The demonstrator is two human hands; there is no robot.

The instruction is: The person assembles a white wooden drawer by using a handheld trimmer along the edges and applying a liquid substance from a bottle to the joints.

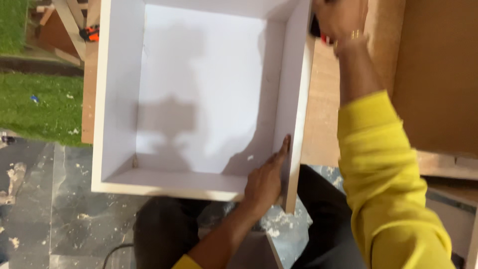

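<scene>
A white open box, like a drawer (119, 94), lies on a wooden board with its hollow side up. My left hand (264, 182) presses flat against the inside of its right wall near the front corner, fingers together. My right hand (341, 20) is at the top, just outside that same right wall, closed around a dark tool with a red part that is mostly hidden. A yellow sleeve covers my right arm.
Wooden boards (438, 74) lie to the right. An orange and black tool (89, 32) sits at the upper left beside wooden strips. Green turf (40, 104) and a dusty dark stone floor (59, 199) lie on the left. A cable runs across the floor at the bottom.
</scene>
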